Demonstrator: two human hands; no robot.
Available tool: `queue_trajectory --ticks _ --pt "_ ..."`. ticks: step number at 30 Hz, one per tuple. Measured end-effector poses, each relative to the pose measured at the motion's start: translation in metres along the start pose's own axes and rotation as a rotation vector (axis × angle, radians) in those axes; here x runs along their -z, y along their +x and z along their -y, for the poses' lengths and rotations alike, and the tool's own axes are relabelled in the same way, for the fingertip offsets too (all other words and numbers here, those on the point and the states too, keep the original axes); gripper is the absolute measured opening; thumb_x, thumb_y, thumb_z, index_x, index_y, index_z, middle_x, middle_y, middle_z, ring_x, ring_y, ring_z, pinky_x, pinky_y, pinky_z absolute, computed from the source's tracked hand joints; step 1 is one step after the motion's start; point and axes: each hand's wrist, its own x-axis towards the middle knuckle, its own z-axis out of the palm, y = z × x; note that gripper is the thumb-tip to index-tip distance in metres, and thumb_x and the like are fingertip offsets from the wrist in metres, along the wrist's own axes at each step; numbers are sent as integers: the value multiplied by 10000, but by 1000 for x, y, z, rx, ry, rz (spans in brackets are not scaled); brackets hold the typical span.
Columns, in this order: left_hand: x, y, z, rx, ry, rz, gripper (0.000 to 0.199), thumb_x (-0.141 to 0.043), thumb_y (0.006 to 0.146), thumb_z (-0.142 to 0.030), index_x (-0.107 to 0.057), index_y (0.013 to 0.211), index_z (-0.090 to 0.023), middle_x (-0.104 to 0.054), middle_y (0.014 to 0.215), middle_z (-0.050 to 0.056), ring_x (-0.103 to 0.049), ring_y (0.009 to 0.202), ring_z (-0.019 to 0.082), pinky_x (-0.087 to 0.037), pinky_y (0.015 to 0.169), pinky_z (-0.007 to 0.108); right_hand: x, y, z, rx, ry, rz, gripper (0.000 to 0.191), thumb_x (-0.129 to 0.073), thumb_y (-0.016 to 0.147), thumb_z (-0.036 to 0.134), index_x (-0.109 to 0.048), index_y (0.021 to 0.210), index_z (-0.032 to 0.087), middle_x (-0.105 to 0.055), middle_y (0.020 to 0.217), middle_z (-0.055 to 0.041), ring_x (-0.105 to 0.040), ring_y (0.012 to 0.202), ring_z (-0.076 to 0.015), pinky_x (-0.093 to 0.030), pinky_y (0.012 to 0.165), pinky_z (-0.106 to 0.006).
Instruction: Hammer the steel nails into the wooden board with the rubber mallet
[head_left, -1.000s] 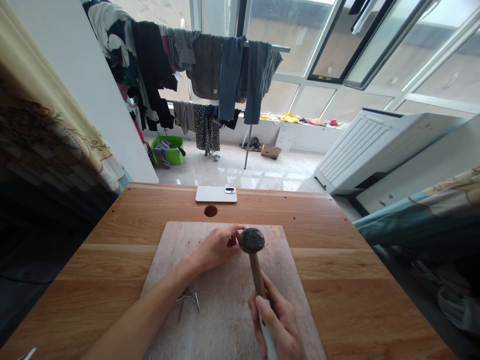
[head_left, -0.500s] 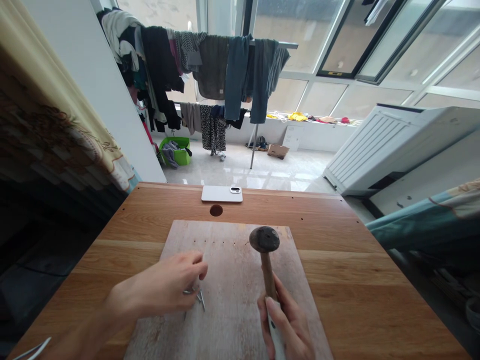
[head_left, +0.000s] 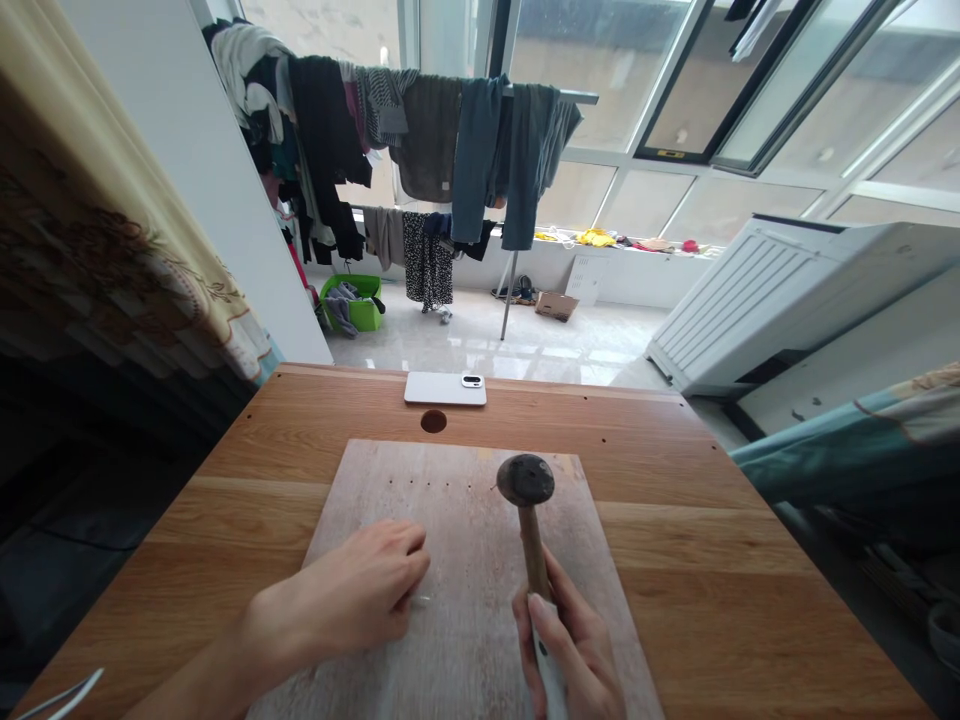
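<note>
My right hand (head_left: 574,640) grips a mallet (head_left: 534,550) by its handle, which is wooden above and pale at the grip. The mallet's dark rounded head (head_left: 526,480) is up, above the far right part of a worn board (head_left: 480,560). My left hand (head_left: 375,585) is closed, low over the board's left half. Beside its fingers a shiny nail (head_left: 422,599) sticks out; whatever else lies in the palm is hidden. Several small dark dots (head_left: 428,484) run in a row across the far part of the board, left of the mallet head.
The board lies on a wooden table (head_left: 697,560). Beyond it are a round hole (head_left: 433,421) and a white phone (head_left: 445,389) near the far edge. Past the table stand a laundry rack (head_left: 581,97) with clothes and a green basket (head_left: 365,316). Curtains hang on both sides.
My left hand has shifted slightly right and nearer to me. The several nails that showed under it are now mostly covered. The mallet has hardly moved.
</note>
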Motion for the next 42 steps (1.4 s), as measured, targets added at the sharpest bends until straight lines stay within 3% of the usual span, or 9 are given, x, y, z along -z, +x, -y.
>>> queue_trajectory --ticks 4,9,12,22,27,42 --pt "4 11 5 -39 -90 -66 187 -538 749 -31 -572 813 -203 -654 842 0 -587 762 173 -385 670 286 1 1 0 2 -2 3 705 -723 887 623 -573 1414 178 -605 709 39 -432 313 -21 -282 321 -120" --pt "10 46 19 -46 -220 -311 172 -520 874 -77 -631 924 -198 -672 929 14 -606 782 151 -437 727 258 1 2 1 23 -3 2 666 -714 900 616 -589 1393 186 -606 714 42 -435 324 -15 -298 329 -112" --pt "9 67 25 -24 -226 -390 183 -527 893 -86 -672 931 -192 -672 975 33 -631 818 158 -465 780 264 0 2 2 26 9 0 680 -727 885 629 -600 1395 197 -602 711 47 -432 325 -12 -303 328 -111" --pt "5 87 23 21 -151 -418 181 -539 951 -129 -710 913 -177 -674 997 66 -662 899 200 -491 834 302 -2 2 6 31 9 2 664 -717 892 622 -608 1401 210 -584 716 49 -416 325 -10 -306 320 -115" --pt "1 92 21 30 -203 -388 170 -566 936 -128 -720 892 -185 -687 958 51 -659 857 193 -479 789 292 -3 2 5 5 27 -2 706 -741 867 643 -600 1407 210 -602 717 46 -432 319 -7 -302 320 -105" --pt "-24 97 26 -31 -402 -543 112 -597 947 -193 -702 907 -188 -667 937 40 -628 842 171 -470 774 277 -1 2 -3 -23 9 -19 753 -729 872 635 -553 1445 178 -595 714 45 -432 309 -16 -287 312 -114"
